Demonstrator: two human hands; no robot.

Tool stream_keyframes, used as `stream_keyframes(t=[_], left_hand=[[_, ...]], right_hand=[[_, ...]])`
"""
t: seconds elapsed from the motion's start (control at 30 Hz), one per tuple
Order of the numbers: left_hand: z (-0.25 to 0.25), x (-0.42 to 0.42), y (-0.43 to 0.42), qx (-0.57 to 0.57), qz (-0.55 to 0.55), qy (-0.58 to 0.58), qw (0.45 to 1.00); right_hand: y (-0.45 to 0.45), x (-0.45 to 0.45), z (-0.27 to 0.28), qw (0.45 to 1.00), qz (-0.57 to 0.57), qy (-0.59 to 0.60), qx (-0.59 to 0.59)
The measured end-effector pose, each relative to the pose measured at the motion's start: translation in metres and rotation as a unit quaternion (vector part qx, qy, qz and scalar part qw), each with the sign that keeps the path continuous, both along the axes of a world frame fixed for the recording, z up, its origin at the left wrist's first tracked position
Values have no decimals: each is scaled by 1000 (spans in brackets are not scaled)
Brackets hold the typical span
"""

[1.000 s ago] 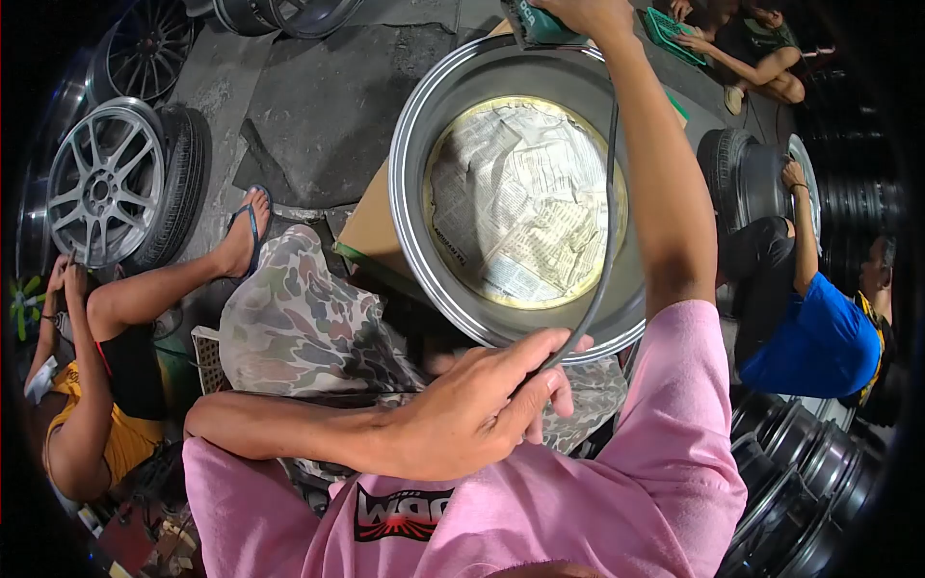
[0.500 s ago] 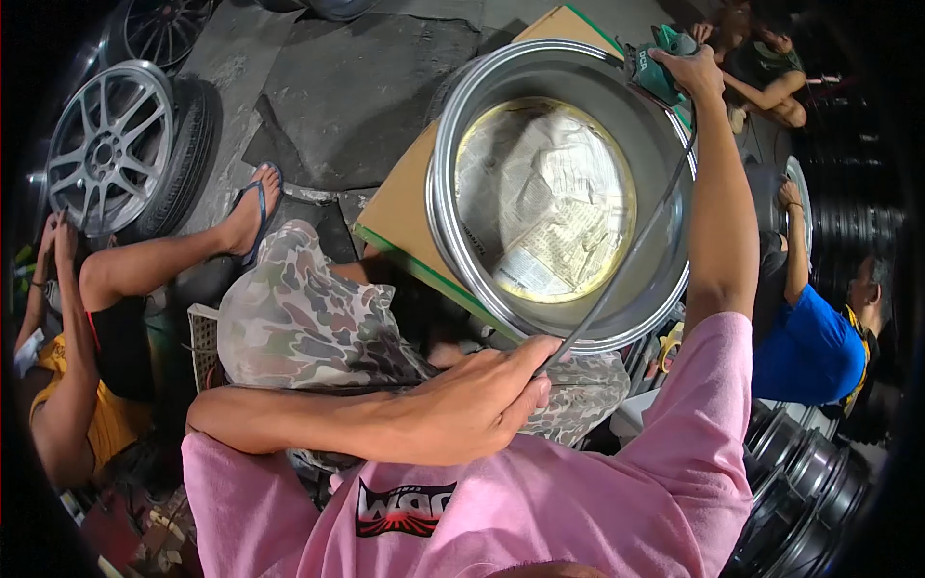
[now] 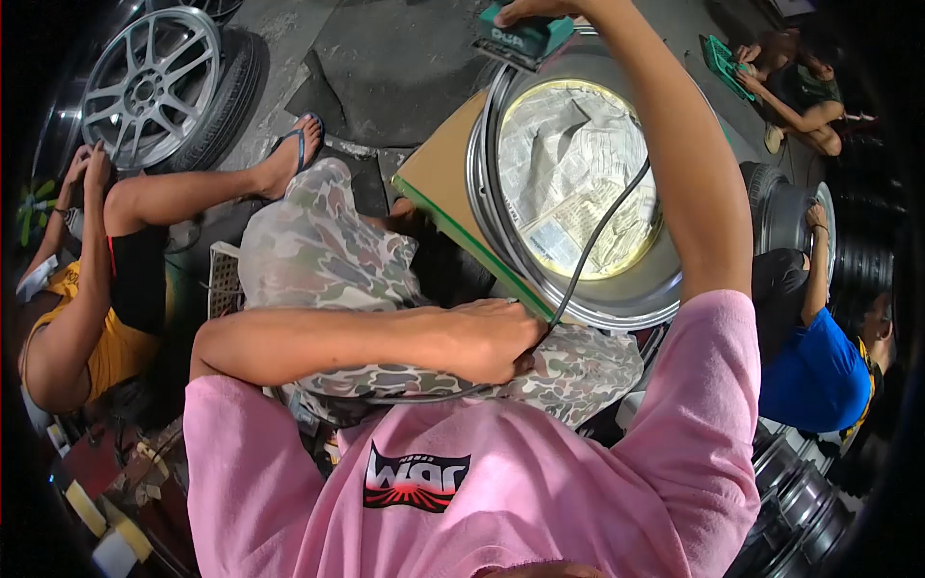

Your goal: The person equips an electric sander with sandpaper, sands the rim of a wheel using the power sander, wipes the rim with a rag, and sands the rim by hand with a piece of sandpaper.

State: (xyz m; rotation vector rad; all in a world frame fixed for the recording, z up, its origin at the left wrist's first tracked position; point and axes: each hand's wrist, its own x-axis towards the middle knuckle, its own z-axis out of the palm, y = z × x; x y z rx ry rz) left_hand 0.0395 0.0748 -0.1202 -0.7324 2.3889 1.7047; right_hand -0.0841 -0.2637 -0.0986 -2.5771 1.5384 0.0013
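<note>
A green electric sander [image 3: 521, 40] is gripped by my right hand [image 3: 541, 9], partly cut off at the top of the view. It is over the upper left edge of a wheel rim [image 3: 674, 287]; whether it touches is unclear. Newspaper [image 3: 573, 183] edged with yellow tape covers the middle of the rim. My left hand [image 3: 496, 339] is closed around the sander's black cord [image 3: 584, 258], above my camouflage-clad legs [image 3: 323, 241]. The cord runs up across the rim and under my right forearm.
The rim rests on a cardboard box [image 3: 445, 171] with a green edge. On the left, a person in yellow [image 3: 125, 332] handles a spoked wheel [image 3: 145, 91]. A person in blue [image 3: 814, 371] touches another wheel [image 3: 785, 217]. Farther back, someone holds a green tray-like object [image 3: 725, 67].
My right hand has carried the sander from the rim's upper right side to its upper left. My left hand, still holding the cord, has turned and appears higher in view.
</note>
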Motion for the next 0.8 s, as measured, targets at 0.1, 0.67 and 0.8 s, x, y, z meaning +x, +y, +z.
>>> stream_keyframes(t=[0.1,0.67,0.8], left_hand=[[2,1,3,25,-62,-33,997],[-10,-8,95,29,-471,-145,870],[-13,-8,96,-16,-450,-146,881]], right_hand=[[58,26,20,998,51,5,32],[412,-100,41,971,-98,-176,125],[446,-155,42,955,-207,-181,113]])
